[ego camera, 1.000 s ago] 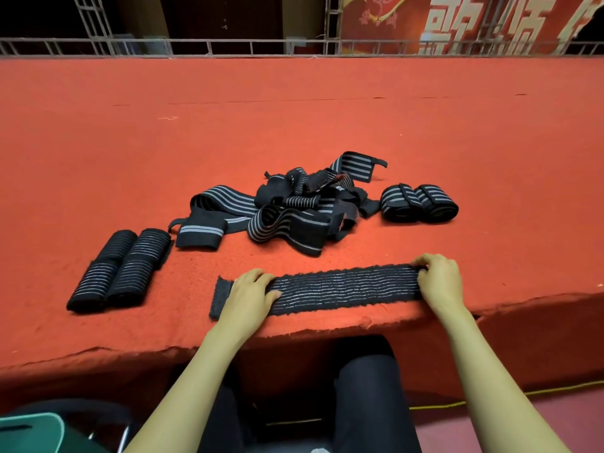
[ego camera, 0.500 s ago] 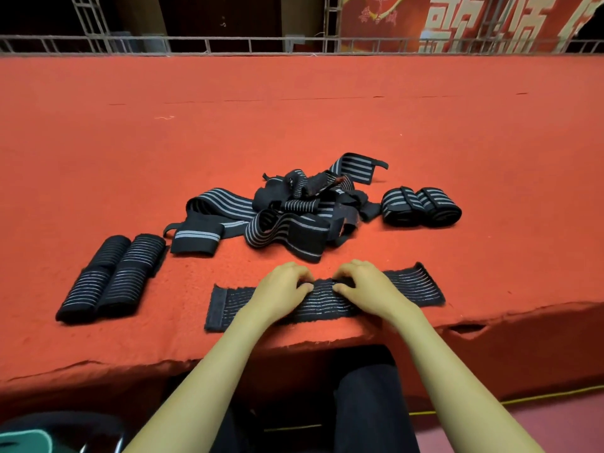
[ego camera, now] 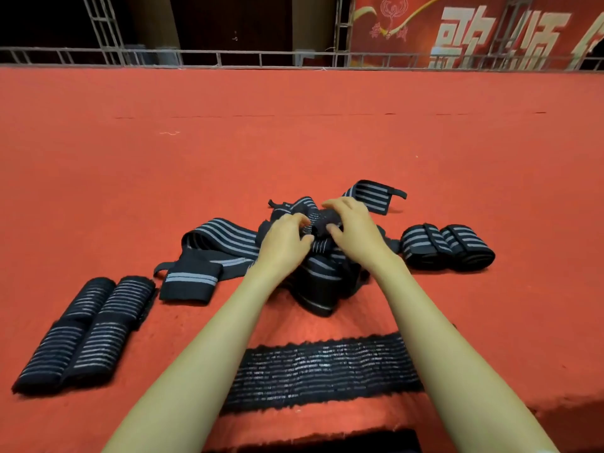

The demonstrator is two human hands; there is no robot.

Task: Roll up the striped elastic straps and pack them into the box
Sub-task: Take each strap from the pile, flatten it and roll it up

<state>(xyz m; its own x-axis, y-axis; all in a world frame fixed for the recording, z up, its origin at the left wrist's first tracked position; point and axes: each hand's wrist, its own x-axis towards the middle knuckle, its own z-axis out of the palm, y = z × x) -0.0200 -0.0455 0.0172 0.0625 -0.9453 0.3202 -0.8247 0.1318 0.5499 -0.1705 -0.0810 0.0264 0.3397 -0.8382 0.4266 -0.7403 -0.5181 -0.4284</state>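
A tangled heap of black straps with grey stripes (ego camera: 228, 243) lies in the middle of the red carpeted stage. Both hands are on top of it. My left hand (ego camera: 283, 238) and my right hand (ego camera: 351, 228) have curled fingers that pinch a small dark strap piece (ego camera: 322, 223) between them. A flat striped strap (ego camera: 320, 367) lies stretched out near the front edge, under my forearms. No box is in view.
Two rolled straps (ego camera: 85, 331) lie side by side at the front left. Two more rolls (ego camera: 447, 245) sit at the right of the heap. The stage's front edge (ego camera: 327, 433) runs just below the flat strap. A metal railing (ego camera: 228, 58) borders the far side.
Both hands left the flat strap near the front edge and reached forward to the heap, where they now pinch a strap piece. The flat strap stays spread out.
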